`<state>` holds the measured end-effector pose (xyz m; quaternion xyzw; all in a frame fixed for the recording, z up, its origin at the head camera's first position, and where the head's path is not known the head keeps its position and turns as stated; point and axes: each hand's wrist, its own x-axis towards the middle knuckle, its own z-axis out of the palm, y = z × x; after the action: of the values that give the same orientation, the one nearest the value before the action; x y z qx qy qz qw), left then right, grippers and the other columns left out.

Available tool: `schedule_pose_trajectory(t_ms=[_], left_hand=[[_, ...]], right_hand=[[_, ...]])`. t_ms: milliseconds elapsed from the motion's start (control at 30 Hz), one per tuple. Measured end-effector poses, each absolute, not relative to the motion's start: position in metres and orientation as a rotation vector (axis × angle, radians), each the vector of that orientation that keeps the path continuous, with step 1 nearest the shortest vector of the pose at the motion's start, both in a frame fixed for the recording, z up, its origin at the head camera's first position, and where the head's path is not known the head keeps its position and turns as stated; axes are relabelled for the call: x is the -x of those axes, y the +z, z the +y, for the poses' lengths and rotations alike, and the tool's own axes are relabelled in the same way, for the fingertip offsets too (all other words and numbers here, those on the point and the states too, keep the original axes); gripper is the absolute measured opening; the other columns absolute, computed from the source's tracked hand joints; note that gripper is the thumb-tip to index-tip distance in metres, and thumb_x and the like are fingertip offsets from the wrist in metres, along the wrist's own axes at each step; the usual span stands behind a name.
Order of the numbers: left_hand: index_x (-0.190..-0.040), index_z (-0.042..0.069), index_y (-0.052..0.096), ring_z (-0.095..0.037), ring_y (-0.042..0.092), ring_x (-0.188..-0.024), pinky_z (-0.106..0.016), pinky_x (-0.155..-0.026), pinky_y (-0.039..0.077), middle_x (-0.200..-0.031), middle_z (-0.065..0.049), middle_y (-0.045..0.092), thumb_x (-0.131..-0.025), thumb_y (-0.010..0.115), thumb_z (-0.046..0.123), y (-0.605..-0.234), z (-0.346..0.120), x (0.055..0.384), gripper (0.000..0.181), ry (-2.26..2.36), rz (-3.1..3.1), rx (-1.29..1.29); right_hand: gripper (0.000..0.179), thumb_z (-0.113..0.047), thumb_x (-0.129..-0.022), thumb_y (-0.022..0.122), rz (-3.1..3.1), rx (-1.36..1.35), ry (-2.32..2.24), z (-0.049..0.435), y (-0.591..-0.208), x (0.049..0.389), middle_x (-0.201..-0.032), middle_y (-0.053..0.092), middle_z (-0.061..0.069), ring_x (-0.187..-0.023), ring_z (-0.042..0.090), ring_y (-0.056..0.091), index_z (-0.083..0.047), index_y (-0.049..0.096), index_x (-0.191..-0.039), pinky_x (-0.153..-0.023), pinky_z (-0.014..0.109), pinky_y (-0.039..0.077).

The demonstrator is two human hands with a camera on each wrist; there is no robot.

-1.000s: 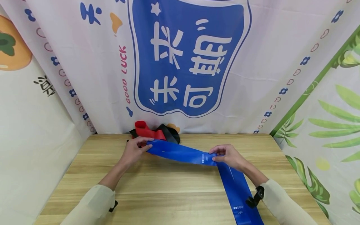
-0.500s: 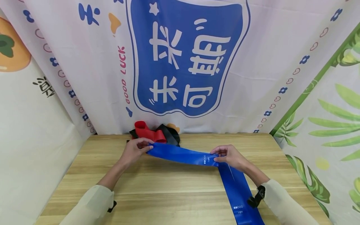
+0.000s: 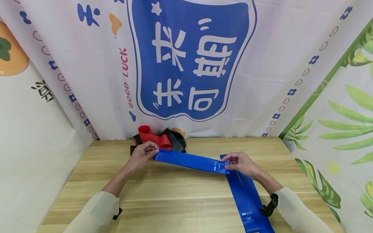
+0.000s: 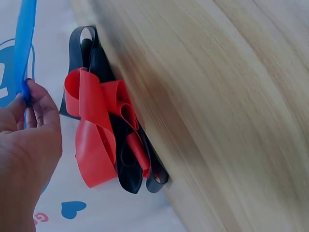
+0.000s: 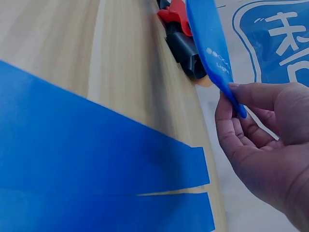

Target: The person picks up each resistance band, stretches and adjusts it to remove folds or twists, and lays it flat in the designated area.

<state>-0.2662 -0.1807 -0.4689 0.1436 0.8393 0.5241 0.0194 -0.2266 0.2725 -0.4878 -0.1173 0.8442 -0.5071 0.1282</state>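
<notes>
A blue resistance band [image 3: 189, 162], printed "Light" near its right end, stretches between both hands above the table. My left hand [image 3: 144, 153] pinches its left end between thumb and fingers; the left wrist view shows the band edge-on at those fingertips. The right hand [image 3: 240, 164] pinches the other end, thumb on the near face, as the right wrist view also shows. Beneath the right hand and forearm, more blue band [image 3: 247, 197], also marked "Light", lies flat on the table. In the right wrist view this flat band [image 5: 96, 145] shows two strips with a narrow slit between their ends.
Behind my left hand, a heap of red bands [image 4: 96, 125] and black bands [image 3: 175, 139] sits at the table's back edge. The wooden table [image 3: 163, 200] meets a printed white curtain [image 3: 262, 64] at the back. Printed cloth hangs at both sides.
The held band has shifted slightly right and down with the right hand and looks narrower and straighter. A far corner of the flat blue band now shows past the right hand.
</notes>
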Motion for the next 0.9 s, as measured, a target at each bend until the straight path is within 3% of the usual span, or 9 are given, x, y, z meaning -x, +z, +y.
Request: schedule_pose_trajectory(t_ms=[133, 300, 433, 633, 767, 900], left_hand=[[-0.118, 0.003, 0.065, -0.026, 0.068, -0.097, -0.02, -0.082, 0.058, -0.11, -0.014, 0.07, -0.103, 0.067, 0.003, -0.47, -0.174, 0.269, 0.015, 1.629, 2.621, -0.445], [-0.122, 0.005, 0.064, -0.028, 0.065, -0.108, -0.035, -0.095, 0.06, -0.119, -0.013, 0.068, -0.103, 0.068, 0.005, -0.472, -0.167, 0.273, 0.019, 1.622, 2.635, -0.471], [-0.119, 0.005, 0.07, -0.029, 0.067, -0.107, -0.04, -0.094, 0.061, -0.12, -0.013, 0.07, -0.103, 0.067, 0.005, -0.471, -0.161, 0.277, 0.016, 1.607, 2.596, -0.508], [-0.118, 0.009, 0.078, -0.025, 0.066, -0.103, -0.035, -0.085, 0.061, -0.118, -0.009, 0.076, -0.103, 0.068, 0.005, -0.469, -0.153, 0.283, 0.019, 1.523, 2.602, -0.503], [-0.121, 0.008, 0.079, -0.025, 0.065, -0.108, -0.028, -0.09, 0.058, -0.119, -0.008, 0.075, -0.102, 0.069, 0.005, -0.467, -0.146, 0.288, 0.022, 1.471, 2.621, -0.51], [-0.124, 0.007, 0.078, -0.026, 0.062, -0.104, -0.026, -0.08, 0.056, -0.119, -0.009, 0.073, -0.103, 0.069, 0.007, -0.465, -0.136, 0.291, 0.023, 1.447, 2.591, -0.498]], right_hand=[[0.021, -0.006, -0.099, 0.074, 2.42, 0.373, -1.471, 0.277, -0.492, 0.223, -0.111, 0.069, 0.014, -0.097, 0.029, 0.064, -0.008, 0.075, -0.12, -0.081, 0.028, 0.058], [0.023, -0.007, -0.097, 0.076, 2.401, 0.428, -1.455, 0.281, -0.496, 0.218, -0.112, 0.069, 0.009, -0.101, 0.03, 0.065, -0.009, 0.074, -0.12, -0.086, 0.028, 0.058], [0.023, -0.01, -0.097, 0.077, 2.406, 0.462, -1.405, 0.285, -0.497, 0.214, -0.113, 0.069, 0.008, -0.103, 0.029, 0.065, -0.012, 0.075, -0.12, -0.089, 0.028, 0.056], [0.02, -0.013, -0.097, 0.077, 2.371, 0.498, -1.348, 0.29, -0.498, 0.204, -0.117, 0.074, 0.006, -0.097, 0.026, 0.063, -0.014, 0.078, -0.118, -0.081, 0.026, 0.052], [0.019, -0.015, -0.097, 0.078, 2.348, 0.527, -1.309, 0.291, -0.498, 0.196, -0.114, 0.075, 0.006, -0.093, 0.022, 0.064, -0.015, 0.079, -0.116, -0.077, 0.025, 0.052], [0.019, -0.014, -0.096, 0.079, 2.307, 0.53, -1.305, 0.292, -0.498, 0.188, -0.108, 0.075, 0.007, -0.088, 0.019, 0.067, -0.013, 0.08, -0.115, -0.075, 0.024, 0.054]])
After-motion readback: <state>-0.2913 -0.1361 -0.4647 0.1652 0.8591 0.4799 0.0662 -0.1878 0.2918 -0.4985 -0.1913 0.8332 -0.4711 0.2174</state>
